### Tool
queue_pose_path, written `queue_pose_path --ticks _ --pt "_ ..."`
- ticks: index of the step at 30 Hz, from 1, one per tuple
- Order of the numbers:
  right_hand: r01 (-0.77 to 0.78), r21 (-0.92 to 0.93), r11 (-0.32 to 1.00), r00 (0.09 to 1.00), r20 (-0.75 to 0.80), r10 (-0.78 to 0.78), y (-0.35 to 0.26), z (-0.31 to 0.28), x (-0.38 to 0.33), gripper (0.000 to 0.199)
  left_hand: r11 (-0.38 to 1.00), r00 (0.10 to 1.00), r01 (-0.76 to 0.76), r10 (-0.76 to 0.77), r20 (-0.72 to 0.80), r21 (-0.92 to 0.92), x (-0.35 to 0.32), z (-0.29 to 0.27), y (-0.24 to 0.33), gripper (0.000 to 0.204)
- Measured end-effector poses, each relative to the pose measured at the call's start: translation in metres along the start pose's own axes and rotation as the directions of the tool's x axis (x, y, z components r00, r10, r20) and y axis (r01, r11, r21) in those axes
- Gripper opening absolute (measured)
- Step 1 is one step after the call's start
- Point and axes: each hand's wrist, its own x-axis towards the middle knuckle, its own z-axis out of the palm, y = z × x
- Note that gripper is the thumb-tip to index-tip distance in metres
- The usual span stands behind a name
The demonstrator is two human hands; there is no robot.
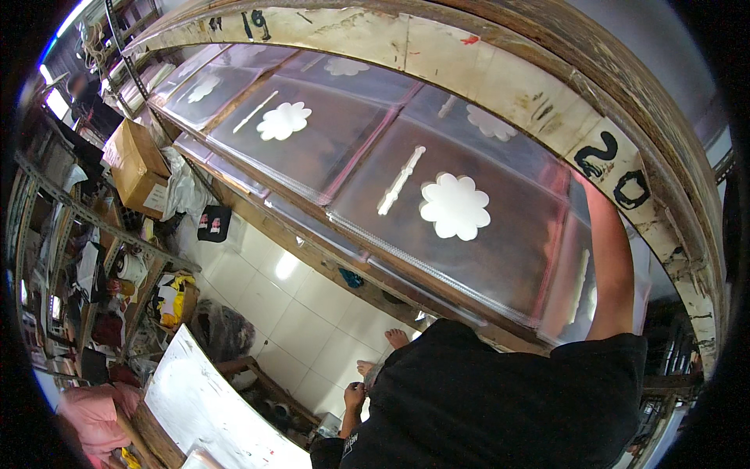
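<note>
My right arm reaches up to the shelf at the right, and its hand is hidden behind the wooden board [508, 86] with black painted marks. Beside that arm, clear plastic packs [484, 270] lie in stacks on the shelf. On the nearest pack shows a white scalloped flower shape [455, 207] with a white bar [401, 180] to its left. My left hand [354, 396] hangs low near my leg, fingers curled closed; whether anything is in them I cannot make out. It touches none of the packs.
A brown cardboard box [134, 168] stands at the left beside a shelving rack [101, 219]. A white-topped table [211, 399] is at lower left, with a person in a pink shirt [98, 418] beside it. Another person [94, 105] is at far left. White tiles [293, 313] cover the floor.
</note>
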Motion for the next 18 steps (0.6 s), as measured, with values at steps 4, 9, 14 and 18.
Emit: queue_pose_path --ticks 4,9,14,18 --pt "0.009 -0.03 1.0 1.0 -0.007 -0.009 0.0 0.0 0.001 0.024 0.998 0.999 -0.045 0.045 -0.01 -0.048 0.006 0.005 0.002 0.039" --pt "0.026 -0.062 0.998 1.0 -0.011 -0.027 0.001 0.001 0.006 0.022 0.993 0.995 -0.097 0.095 -0.031 -0.069 0.021 0.011 0.014 0.04" --pt "0.045 -0.106 0.993 0.999 -0.014 -0.047 0.004 -0.002 0.008 0.021 0.993 0.997 -0.076 0.074 -0.022 -0.09 0.021 0.01 0.024 0.04" --pt "0.069 -0.142 0.987 0.997 -0.014 -0.072 0.005 -0.002 0.009 0.019 0.996 0.998 -0.063 0.061 -0.029 -0.065 0.015 0.004 0.026 0.039"
